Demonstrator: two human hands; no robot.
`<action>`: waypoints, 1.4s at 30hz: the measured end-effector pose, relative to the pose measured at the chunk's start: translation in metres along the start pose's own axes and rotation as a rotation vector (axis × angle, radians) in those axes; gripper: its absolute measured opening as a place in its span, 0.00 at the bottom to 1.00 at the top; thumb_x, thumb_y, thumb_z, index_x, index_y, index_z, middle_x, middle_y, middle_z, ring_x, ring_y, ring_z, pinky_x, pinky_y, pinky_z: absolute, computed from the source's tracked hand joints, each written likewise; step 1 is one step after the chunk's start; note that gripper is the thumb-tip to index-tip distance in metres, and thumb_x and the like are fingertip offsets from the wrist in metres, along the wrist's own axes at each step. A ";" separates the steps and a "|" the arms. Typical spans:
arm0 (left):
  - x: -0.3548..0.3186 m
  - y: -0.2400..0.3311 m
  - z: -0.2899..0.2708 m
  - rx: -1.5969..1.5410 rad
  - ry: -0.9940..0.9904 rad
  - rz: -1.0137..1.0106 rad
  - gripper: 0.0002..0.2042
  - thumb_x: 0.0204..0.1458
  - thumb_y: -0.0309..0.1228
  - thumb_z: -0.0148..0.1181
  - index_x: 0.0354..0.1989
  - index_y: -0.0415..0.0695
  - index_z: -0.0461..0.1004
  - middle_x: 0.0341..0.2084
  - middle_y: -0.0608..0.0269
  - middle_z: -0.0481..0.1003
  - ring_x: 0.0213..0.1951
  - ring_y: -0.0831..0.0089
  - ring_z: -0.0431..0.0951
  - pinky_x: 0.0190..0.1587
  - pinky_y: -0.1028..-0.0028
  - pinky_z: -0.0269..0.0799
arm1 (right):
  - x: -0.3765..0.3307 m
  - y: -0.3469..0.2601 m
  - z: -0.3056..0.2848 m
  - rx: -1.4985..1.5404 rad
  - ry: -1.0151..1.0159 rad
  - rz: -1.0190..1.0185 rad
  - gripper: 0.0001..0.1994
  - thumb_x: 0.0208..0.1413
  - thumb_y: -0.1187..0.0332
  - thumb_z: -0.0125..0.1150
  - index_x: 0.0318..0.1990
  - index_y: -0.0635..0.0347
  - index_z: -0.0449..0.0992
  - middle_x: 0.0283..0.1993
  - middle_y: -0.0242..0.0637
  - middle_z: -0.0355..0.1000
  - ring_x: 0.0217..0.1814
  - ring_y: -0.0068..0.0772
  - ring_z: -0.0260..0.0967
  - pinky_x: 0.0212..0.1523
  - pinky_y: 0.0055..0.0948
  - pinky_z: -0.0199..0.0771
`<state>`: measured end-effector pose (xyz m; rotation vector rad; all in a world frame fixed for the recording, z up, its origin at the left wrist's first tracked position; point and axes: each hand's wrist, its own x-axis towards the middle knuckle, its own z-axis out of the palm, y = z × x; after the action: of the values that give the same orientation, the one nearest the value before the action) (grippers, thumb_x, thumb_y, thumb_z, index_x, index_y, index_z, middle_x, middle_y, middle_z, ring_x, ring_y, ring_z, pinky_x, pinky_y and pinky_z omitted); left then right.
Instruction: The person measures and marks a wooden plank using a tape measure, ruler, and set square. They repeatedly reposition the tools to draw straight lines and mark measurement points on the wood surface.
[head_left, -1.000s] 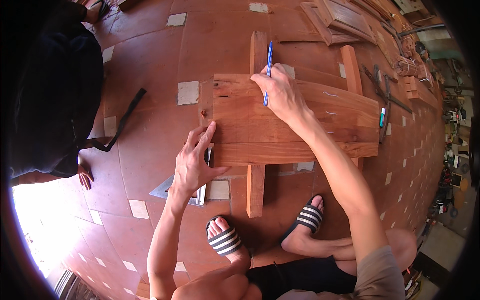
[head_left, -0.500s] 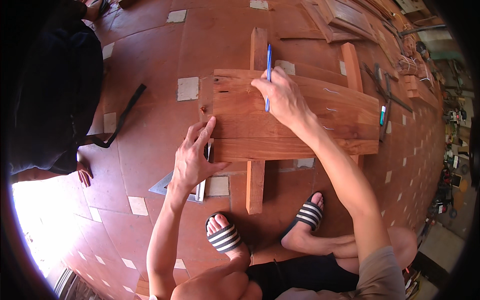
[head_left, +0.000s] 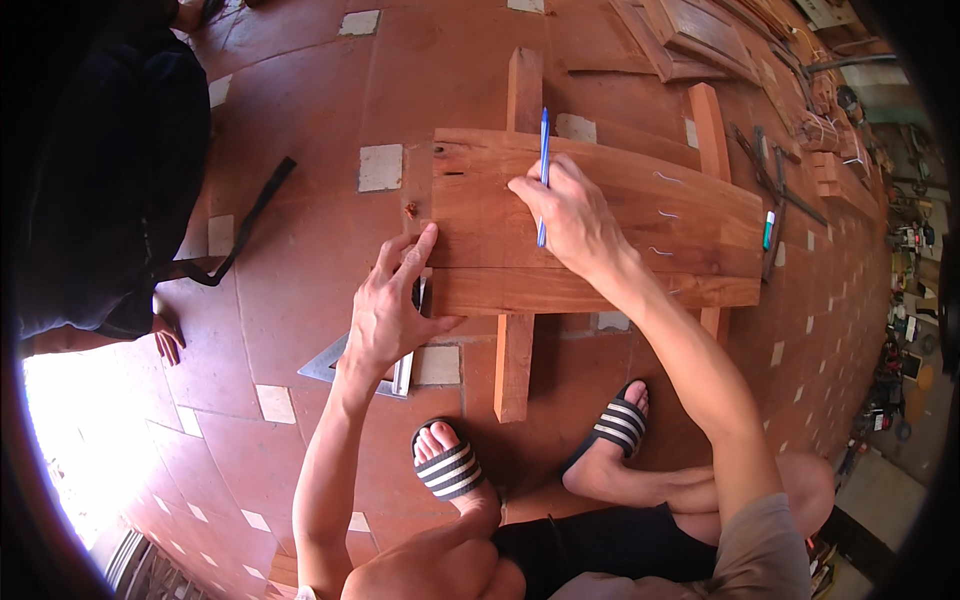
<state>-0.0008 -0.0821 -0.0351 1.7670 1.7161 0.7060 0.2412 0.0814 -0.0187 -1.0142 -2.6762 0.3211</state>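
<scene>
My right hand (head_left: pixel 570 215) holds a blue pen (head_left: pixel 543 160), tip down on a wide reddish wooden board (head_left: pixel 620 200) that lies across two narrower wooden battens (head_left: pixel 515 350) on the tiled floor. My left hand (head_left: pixel 390 310) rests on the board's near left corner, fingers spread, thumb on the narrower front board (head_left: pixel 600 290). Under that hand lies a metal triangular square (head_left: pixel 340 362). White chalk marks show on the board's right part.
A person in dark clothes (head_left: pixel 100 170) crouches at the left, one hand near the floor. A black strap (head_left: pixel 250 215) lies beside them. Timber offcuts (head_left: pixel 700 30) pile at the back right. A teal marker (head_left: pixel 768 230) sits at the board's right end. My sandalled feet (head_left: pixel 450 465) are below.
My right hand with the pen has shifted slightly along the board. My left hand stays pressed on the board's corner.
</scene>
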 end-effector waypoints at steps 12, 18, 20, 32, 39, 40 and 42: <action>0.001 0.000 0.002 -0.015 0.001 -0.004 0.60 0.28 0.32 0.90 0.79 0.53 0.64 0.65 0.56 0.70 0.52 0.60 0.85 0.55 0.58 0.85 | -0.001 0.000 -0.001 0.049 0.213 -0.030 0.10 0.58 0.79 0.61 0.46 0.66 0.83 0.42 0.47 0.77 0.48 0.48 0.74 0.49 0.46 0.82; 0.000 0.000 0.000 -0.007 0.005 0.005 0.60 0.29 0.32 0.90 0.79 0.52 0.64 0.65 0.56 0.71 0.53 0.59 0.85 0.56 0.58 0.85 | -0.002 0.002 -0.001 0.068 0.134 -0.014 0.09 0.60 0.78 0.60 0.45 0.66 0.83 0.41 0.48 0.75 0.47 0.49 0.74 0.48 0.45 0.81; 0.001 0.000 0.002 -0.014 0.007 0.008 0.59 0.29 0.32 0.89 0.79 0.52 0.64 0.65 0.56 0.71 0.53 0.59 0.85 0.56 0.58 0.85 | -0.002 0.002 -0.002 0.040 0.107 -0.018 0.09 0.61 0.77 0.59 0.45 0.66 0.83 0.40 0.47 0.75 0.47 0.49 0.74 0.48 0.45 0.81; 0.000 0.001 -0.001 -0.017 0.009 0.007 0.59 0.29 0.32 0.89 0.79 0.52 0.65 0.65 0.56 0.71 0.52 0.60 0.85 0.55 0.59 0.85 | -0.006 -0.002 -0.002 0.075 0.060 -0.043 0.12 0.58 0.80 0.63 0.49 0.66 0.84 0.42 0.47 0.78 0.48 0.49 0.75 0.48 0.45 0.82; -0.001 0.001 0.000 -0.011 -0.006 -0.024 0.59 0.29 0.32 0.89 0.79 0.52 0.65 0.65 0.56 0.71 0.52 0.61 0.85 0.56 0.58 0.85 | -0.010 -0.007 -0.006 0.060 -0.091 0.013 0.15 0.54 0.82 0.64 0.49 0.66 0.85 0.44 0.45 0.78 0.49 0.49 0.76 0.49 0.44 0.81; 0.000 0.001 0.000 -0.011 -0.002 -0.010 0.59 0.29 0.32 0.89 0.79 0.52 0.65 0.65 0.57 0.71 0.52 0.60 0.85 0.56 0.58 0.85 | -0.010 -0.007 -0.007 0.060 0.003 -0.008 0.15 0.53 0.83 0.65 0.49 0.66 0.85 0.44 0.45 0.78 0.49 0.48 0.76 0.49 0.44 0.81; 0.001 0.001 0.000 0.004 0.008 0.002 0.59 0.29 0.32 0.89 0.79 0.52 0.65 0.66 0.57 0.71 0.52 0.60 0.85 0.55 0.58 0.85 | -0.010 -0.007 -0.008 0.045 -0.003 -0.005 0.15 0.53 0.83 0.65 0.49 0.66 0.85 0.43 0.44 0.78 0.49 0.48 0.75 0.49 0.44 0.81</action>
<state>-0.0004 -0.0812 -0.0344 1.7711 1.7223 0.7120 0.2469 0.0698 -0.0104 -0.9941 -2.6617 0.3802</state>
